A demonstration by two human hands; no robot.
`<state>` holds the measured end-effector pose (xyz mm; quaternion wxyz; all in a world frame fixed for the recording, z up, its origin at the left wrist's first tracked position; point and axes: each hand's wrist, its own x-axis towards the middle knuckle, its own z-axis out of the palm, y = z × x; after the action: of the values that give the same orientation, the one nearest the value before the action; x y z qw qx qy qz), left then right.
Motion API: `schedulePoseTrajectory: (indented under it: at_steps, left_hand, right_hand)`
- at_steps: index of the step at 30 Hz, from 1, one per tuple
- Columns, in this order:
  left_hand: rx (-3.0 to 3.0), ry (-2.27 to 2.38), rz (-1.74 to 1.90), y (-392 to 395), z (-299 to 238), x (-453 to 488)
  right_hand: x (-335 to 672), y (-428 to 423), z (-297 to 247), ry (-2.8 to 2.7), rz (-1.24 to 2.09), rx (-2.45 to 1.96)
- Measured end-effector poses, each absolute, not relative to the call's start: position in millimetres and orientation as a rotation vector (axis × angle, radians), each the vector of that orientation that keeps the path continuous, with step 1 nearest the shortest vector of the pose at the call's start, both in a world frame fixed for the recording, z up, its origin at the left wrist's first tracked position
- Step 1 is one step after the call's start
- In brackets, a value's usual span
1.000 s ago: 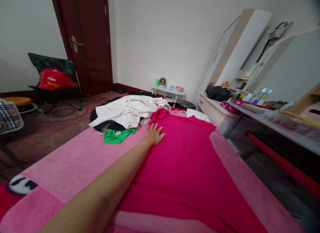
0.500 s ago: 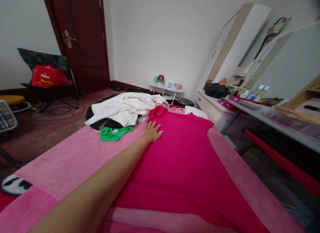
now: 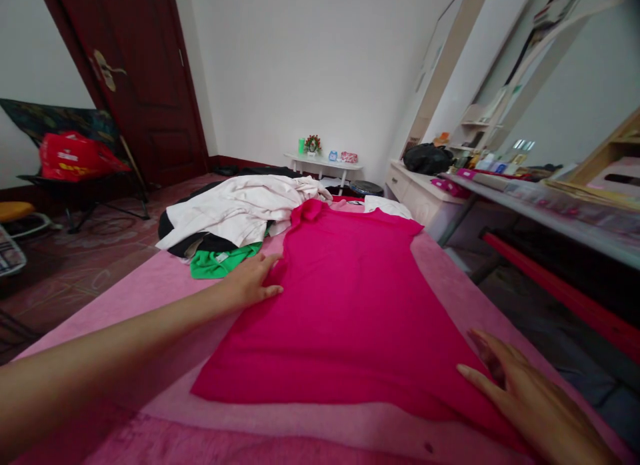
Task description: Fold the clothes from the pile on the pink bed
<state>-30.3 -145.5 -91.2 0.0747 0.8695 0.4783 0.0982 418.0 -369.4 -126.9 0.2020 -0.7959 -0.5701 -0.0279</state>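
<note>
A bright pink short-sleeved shirt (image 3: 350,298) lies spread on the pink bedspread (image 3: 165,312), its collar at the far end and its hem toward me. My left hand (image 3: 255,282) is at the shirt's left edge, thumb and fingers apart, with nothing visible in it. Over the lower right edge of the shirt, my right hand (image 3: 520,385) is open too, its thumb apart from the fingers. I cannot tell whether either hand presses on the cloth. Some small creases run across the shirt near the hem.
Beyond my left hand is a heap with a white garment (image 3: 235,208) on top and a green garment (image 3: 220,260) underneath. A desk (image 3: 565,215) crowded with items stands close on the right. At left, a folding chair (image 3: 100,128) holds a red bag (image 3: 75,157).
My left hand has moved off the shirt's upper left toward its left edge, nearer me. My right hand has come into view at lower right. The camera view has shifted slightly.
</note>
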Motion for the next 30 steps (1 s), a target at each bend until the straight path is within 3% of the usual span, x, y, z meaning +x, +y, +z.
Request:
schedulePoseTrajectory:
  at_steps: [5,9,16,19,23,30]
  left_hand:
    - [2.174,1.107,0.353,-179,-80,-41]
    - [1.874,1.062,0.382,-188,-67,-47]
    - [2.261,1.042,-0.079,-180,-36,-57]
    - [2.608,1.138,-0.006,-160,-22,-26]
    - [2.712,0.919,0.156,-119,-28,42]
    - [2.668,1.279,0.520,-60,-90,101]
  right_hand:
    - [409,-370,-113,-1.534,0.326,-2.053]
    - [414,-372,-87,-1.470,0.321,-2.026]
    - [419,-365,-68,-1.828,0.347,-2.205]
    - [397,-319,-48,-1.938,0.254,-2.158]
    - [353,-221,-26,-1.991,0.317,-1.833]
    - [314,-42,-57,-1.623,0.486,-1.753]
